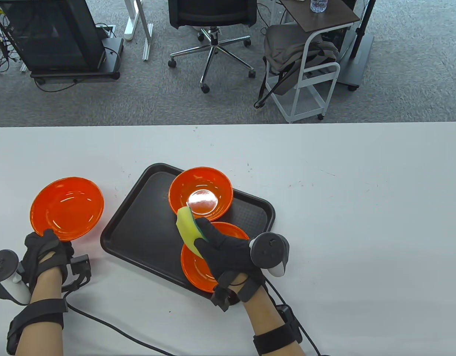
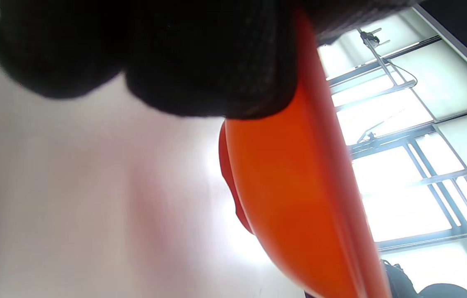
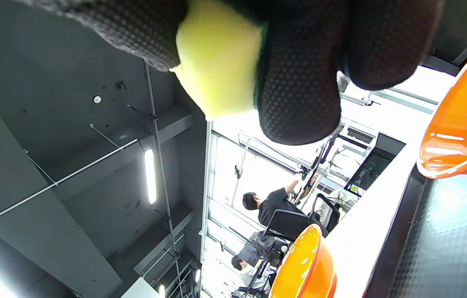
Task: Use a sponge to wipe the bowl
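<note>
My right hand (image 1: 228, 252) has its grip clamped on the yellow-green sponge (image 1: 187, 230), held above the black tray (image 1: 138, 230) at the near rim of the far bowl (image 1: 201, 196), which sits on the tray beside a second bowl (image 1: 198, 267). My left hand (image 1: 46, 252) pinches the near edge of a third bowl (image 1: 66, 207) out on the white desk (image 1: 361, 222). Nothing steadies the tray bowls, so I judge a hard wipe could skid or tip one, and my loose-looking sponge hold could slip.

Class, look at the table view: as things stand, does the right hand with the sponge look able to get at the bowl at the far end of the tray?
Probably yes. The right hand holds the sponge just at the near rim of the far bowl, whose open top has nothing over it.
</note>
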### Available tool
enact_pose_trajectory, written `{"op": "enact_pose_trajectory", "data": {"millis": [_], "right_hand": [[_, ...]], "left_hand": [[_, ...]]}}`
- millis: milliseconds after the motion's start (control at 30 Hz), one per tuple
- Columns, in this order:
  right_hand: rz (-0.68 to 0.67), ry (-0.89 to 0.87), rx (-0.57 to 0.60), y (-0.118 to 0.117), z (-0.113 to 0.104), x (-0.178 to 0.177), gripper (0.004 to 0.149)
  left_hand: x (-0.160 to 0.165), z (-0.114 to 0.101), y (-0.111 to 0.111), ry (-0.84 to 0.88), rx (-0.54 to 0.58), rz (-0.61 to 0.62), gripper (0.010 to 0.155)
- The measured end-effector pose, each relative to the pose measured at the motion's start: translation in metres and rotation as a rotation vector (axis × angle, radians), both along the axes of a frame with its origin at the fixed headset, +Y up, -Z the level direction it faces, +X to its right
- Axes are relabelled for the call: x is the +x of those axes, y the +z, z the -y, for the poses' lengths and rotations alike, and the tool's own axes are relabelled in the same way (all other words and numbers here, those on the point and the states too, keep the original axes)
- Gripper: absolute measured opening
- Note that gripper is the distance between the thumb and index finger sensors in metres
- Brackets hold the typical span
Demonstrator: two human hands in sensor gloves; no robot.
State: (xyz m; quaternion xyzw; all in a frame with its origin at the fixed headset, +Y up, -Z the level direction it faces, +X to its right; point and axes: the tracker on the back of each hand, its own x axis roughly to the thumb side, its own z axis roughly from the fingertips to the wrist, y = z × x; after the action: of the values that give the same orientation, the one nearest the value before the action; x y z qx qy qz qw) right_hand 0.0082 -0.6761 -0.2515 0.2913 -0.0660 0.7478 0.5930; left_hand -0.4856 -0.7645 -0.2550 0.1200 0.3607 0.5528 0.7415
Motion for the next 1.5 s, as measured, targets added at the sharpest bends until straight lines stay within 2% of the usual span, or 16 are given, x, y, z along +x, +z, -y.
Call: {"op": "enact_pose_trajectory", "data": {"millis": [300, 733, 900, 1000, 1233, 1300, 1367, 1500], "right_hand": [[-0.002, -0.005, -0.009, 0.001, 0.0, 0.0, 0.052], [0.001, -0.015, -0.013, 0.0, 0.0, 0.001, 0.052], [0.002, -0.027, -0.017, 0.001, 0.0, 0.003, 0.052], [0.005, -0.033, -0.016, 0.001, 0.0, 0.004, 0.052], [0.016, -0.037, -0.01, 0.0, -0.001, 0.01, 0.052], [0.015, -0.037, -0.01, 0.0, -0.001, 0.01, 0.052], [0.015, -0.03, -0.009, 0.0, -0.002, 0.01, 0.052], [0.02, -0.029, -0.007, -0.001, -0.002, 0.01, 0.053]], "left_hand": [[-0.001, 0.016, 0.001, 0.033, -0.067, -0.007, 0.065], [-0.002, 0.024, 0.003, 0.066, -0.12, -0.013, 0.065], [-0.006, 0.007, 0.008, -0.002, -0.161, -0.013, 0.075], [-0.004, -0.003, 0.008, -0.06, -0.164, 0.021, 0.075], [0.003, -0.014, 0.005, -0.067, -0.141, 0.07, 0.075], [0.008, -0.019, 0.003, -0.104, -0.14, 0.108, 0.074], [0.017, -0.026, -0.003, -0.211, -0.136, 0.18, 0.073], [0.047, -0.039, -0.016, -0.361, -0.125, 0.324, 0.072]]}}
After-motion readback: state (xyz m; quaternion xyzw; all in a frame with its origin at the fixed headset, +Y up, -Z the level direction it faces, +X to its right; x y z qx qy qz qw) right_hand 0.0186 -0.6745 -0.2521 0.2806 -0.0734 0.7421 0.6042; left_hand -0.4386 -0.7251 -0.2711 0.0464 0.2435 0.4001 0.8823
